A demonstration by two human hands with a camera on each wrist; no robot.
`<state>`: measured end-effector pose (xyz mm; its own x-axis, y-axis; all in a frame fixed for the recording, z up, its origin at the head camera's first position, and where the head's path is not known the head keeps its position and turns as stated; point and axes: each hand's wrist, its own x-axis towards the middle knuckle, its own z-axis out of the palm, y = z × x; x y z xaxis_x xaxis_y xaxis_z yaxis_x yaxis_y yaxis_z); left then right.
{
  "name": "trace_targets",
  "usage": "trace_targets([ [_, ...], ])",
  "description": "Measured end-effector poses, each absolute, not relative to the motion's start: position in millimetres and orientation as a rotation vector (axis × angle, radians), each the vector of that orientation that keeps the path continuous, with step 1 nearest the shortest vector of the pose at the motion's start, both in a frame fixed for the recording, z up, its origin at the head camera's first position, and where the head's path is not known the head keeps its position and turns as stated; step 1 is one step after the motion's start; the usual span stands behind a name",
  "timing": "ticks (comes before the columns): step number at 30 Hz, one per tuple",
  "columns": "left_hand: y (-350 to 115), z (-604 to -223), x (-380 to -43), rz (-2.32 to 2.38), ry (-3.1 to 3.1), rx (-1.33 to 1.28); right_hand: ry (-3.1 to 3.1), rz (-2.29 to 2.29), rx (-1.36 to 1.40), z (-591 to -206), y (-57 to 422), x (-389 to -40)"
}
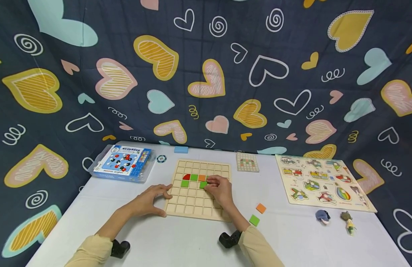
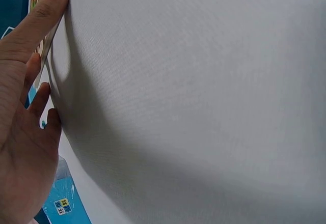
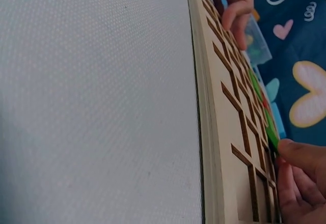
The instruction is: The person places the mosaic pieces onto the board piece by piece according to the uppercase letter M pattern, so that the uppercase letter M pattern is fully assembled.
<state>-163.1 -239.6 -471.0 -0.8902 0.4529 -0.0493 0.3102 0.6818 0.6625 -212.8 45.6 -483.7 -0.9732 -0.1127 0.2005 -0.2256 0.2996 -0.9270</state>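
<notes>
Closest to the person on the white counter (image 1: 179, 237), a loose green tile (image 1: 254, 220) lies near an orange tile (image 1: 261, 208), both right of the right forearm. The left hand (image 1: 147, 200), fingers relaxed, touches the left edge of a wooden grid board (image 1: 189, 210). On it, the right hand (image 1: 220, 190) pinches a green square (image 1: 203, 184) just below an orange square (image 1: 202, 178). A red quarter-circle (image 1: 186, 177) sits farther left. Behind stand a boxed molecule kit (image 1: 120, 163), a pattern card (image 1: 247, 162) and a heart-print curtain (image 1: 196, 111).
</notes>
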Motion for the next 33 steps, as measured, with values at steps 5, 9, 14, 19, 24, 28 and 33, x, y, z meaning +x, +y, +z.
trace_targets([
  [5, -239, -471, -165, 1.001, 2.684, 0.618, -2.460, 1.784, 0.329, -483, 46, -214],
  [9, -238, -470, -166, 0.996, 2.685, 0.619, -2.460, 1.816, 0.333, -482, 45, -215],
  [14, -237, -470, -167, 0.998, 2.682, 0.625, -2.463, 1.833, 0.333, -480, 49, -214],
  [19, -237, -470, -167, 1.009, 2.674, 0.627, -2.422, 1.909, 0.356, -462, 61, -203],
  [24, -237, -471, -166, 1.011, 2.675, 0.624, -2.434, 1.955, 0.278, -461, 83, -200],
  [28, -237, -471, -165, 1.001, 2.684, 0.625, -2.452, 1.927, 0.154, -470, 102, -199],
  [33, -238, -471, -164, 0.997, 2.694, 0.625, -2.509, 1.862, 0.076, -470, 125, -189],
])
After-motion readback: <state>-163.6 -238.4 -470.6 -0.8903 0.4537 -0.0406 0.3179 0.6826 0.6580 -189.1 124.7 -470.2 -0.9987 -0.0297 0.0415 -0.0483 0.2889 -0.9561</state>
